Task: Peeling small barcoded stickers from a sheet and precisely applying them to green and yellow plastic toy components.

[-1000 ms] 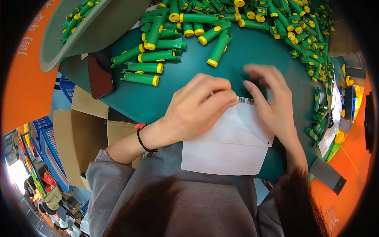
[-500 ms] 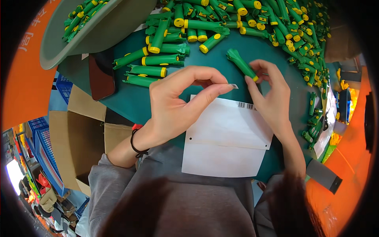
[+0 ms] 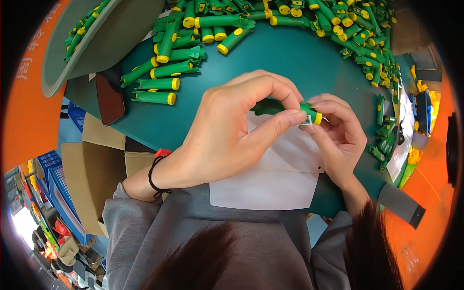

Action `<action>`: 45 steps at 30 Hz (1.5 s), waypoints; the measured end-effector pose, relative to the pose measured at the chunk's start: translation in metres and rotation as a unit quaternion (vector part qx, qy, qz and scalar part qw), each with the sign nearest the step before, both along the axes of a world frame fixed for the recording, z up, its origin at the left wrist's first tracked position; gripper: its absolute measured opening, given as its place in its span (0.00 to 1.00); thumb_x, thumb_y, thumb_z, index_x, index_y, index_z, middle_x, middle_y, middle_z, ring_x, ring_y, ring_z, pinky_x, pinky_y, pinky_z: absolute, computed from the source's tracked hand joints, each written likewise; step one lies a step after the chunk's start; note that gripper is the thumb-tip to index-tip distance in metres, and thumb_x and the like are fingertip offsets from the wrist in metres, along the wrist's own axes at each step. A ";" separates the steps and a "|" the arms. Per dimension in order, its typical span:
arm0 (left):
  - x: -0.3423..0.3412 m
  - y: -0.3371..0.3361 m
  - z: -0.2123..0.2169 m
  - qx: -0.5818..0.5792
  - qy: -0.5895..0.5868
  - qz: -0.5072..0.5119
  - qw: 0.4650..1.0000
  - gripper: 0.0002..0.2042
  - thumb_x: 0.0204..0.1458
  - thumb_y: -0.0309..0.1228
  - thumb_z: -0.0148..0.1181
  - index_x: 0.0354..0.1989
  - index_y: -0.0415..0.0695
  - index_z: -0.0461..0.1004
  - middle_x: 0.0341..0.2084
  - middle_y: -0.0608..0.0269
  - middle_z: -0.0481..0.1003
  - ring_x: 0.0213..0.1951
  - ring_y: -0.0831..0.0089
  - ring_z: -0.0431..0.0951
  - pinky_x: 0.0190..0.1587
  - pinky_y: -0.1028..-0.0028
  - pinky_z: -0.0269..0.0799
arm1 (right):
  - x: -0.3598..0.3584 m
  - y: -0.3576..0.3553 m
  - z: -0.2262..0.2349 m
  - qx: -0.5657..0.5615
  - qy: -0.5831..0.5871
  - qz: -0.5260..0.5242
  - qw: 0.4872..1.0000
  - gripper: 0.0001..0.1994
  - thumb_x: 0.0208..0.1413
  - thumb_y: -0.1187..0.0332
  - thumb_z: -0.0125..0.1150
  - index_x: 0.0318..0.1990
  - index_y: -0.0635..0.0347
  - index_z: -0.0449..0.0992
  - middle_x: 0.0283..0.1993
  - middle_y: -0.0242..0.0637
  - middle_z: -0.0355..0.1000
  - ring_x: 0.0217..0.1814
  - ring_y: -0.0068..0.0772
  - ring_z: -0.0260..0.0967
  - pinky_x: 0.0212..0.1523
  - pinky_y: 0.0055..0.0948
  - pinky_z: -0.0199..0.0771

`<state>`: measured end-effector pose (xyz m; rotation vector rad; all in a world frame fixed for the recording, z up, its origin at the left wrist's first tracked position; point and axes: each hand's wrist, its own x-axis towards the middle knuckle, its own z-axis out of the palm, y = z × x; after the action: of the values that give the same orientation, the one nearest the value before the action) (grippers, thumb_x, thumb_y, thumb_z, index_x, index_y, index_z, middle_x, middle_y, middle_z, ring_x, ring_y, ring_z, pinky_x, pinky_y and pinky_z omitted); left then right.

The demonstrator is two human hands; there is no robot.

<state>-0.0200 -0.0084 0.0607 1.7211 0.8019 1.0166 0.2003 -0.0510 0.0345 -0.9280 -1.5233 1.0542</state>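
Both hands meet over a white sheet of paper (image 3: pixel 261 191) on the dark green table. Between them lies a green plastic tube (image 3: pixel 268 106) with a yellow end, its middle partly hidden behind my left fingers. My left hand (image 3: pixel 237 130) is closed on the tube, thumb pressing a small white barcode label (image 3: pixel 307 121) against its side near the yellow end. My right hand (image 3: pixel 342 137) grips the yellow end between thumb and fingertips. Several similar green tubes (image 3: pixel 176 69) lie beyond my left hand.
A big heap of green and yellow tubes (image 3: pixel 369 46) covers the far right of the table. At the far left a grey-green basin (image 3: pixel 72 79) leans, with more tubes inside. A dark phone-like slab (image 3: pixel 110 99) lies near an open cardboard box (image 3: pixel 89 179).
My left hand has brought the small label from the air onto the tube. The tube has turned from slanting to nearly level and come nearer, with both hands now on it.
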 end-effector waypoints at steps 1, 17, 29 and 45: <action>0.001 -0.001 0.001 -0.023 -0.003 -0.005 1.000 0.04 0.53 0.22 0.67 0.36 0.38 0.79 0.39 0.57 0.80 0.44 0.71 0.78 0.52 0.72 0.71 | 0.002 -0.001 0.000 -0.010 -0.007 0.018 1.000 0.20 0.52 0.90 0.62 0.53 0.70 0.71 0.58 0.48 0.67 0.62 0.38 0.69 0.60 0.33 0.77; -0.004 -0.003 0.006 -0.030 0.088 -0.002 0.996 0.04 0.53 0.22 0.66 0.36 0.36 0.79 0.37 0.59 0.81 0.41 0.74 0.79 0.49 0.74 0.73 | -0.004 -0.002 -0.001 0.022 -0.026 -0.004 0.999 0.18 0.52 0.88 0.64 0.51 0.71 0.77 0.55 0.48 0.72 0.56 0.38 0.74 0.54 0.32 0.82; 0.000 0.003 -0.002 -0.202 0.047 -0.100 0.973 0.10 0.63 0.34 0.60 0.40 0.39 0.81 0.21 0.72 0.73 0.28 0.86 0.68 0.30 0.81 0.65 | -0.008 -0.008 0.004 -0.036 0.032 0.019 0.999 0.19 0.54 0.87 0.63 0.54 0.70 0.76 0.55 0.49 0.72 0.56 0.37 0.74 0.56 0.34 0.79; -0.019 -0.002 -0.026 0.290 0.261 0.068 0.918 0.13 0.48 0.29 0.69 0.43 0.44 0.80 0.40 0.63 0.76 0.44 0.64 0.76 0.40 0.67 0.76 | 0.010 0.016 -0.004 -0.153 -0.283 -0.031 0.946 0.07 0.51 0.72 0.70 0.36 0.62 0.79 0.33 0.30 0.70 0.38 0.23 0.65 0.42 0.23 0.65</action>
<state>-0.0388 -0.0107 0.0349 2.5449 1.0306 0.9533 0.2102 -0.0347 0.0308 -1.5893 -1.7999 1.0465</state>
